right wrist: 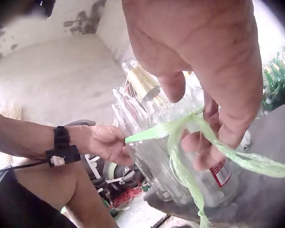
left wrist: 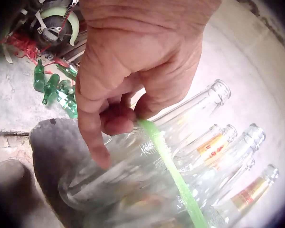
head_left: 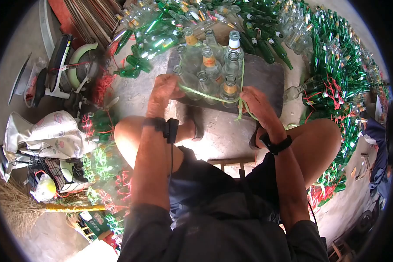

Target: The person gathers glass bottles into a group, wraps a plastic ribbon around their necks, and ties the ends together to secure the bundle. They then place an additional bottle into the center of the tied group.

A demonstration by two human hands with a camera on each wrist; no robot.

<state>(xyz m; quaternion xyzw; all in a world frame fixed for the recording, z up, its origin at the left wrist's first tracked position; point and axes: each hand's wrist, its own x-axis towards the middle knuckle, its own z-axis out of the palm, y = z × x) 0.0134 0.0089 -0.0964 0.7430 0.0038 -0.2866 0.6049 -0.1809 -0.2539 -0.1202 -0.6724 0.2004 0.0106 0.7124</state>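
Note:
A cluster of clear glass bottles (head_left: 210,72), a few with orange or gold neck labels, stands upright on a dark slab (head_left: 266,81) before the person's knees. A light green plastic strip (head_left: 201,93) runs around the bottles. At the cluster's left side, the left hand (head_left: 163,91) pinches the strip between thumb and curled fingers, as the left wrist view shows. The right hand (head_left: 258,105) is at the near right corner, its fingers curled round the strip (right wrist: 154,133) where loose ends hang down. Behind these fingers, a bottle with a red label (right wrist: 222,173) is partly hidden.
Green bottles (head_left: 270,48) lie heaped behind the slab, and a larger pile (head_left: 336,56) fills the right side. At left are a wheeled machine (head_left: 67,65), a white sack (head_left: 56,133) and a straw broom (head_left: 17,205). Red twine (head_left: 102,89) lies near the machine.

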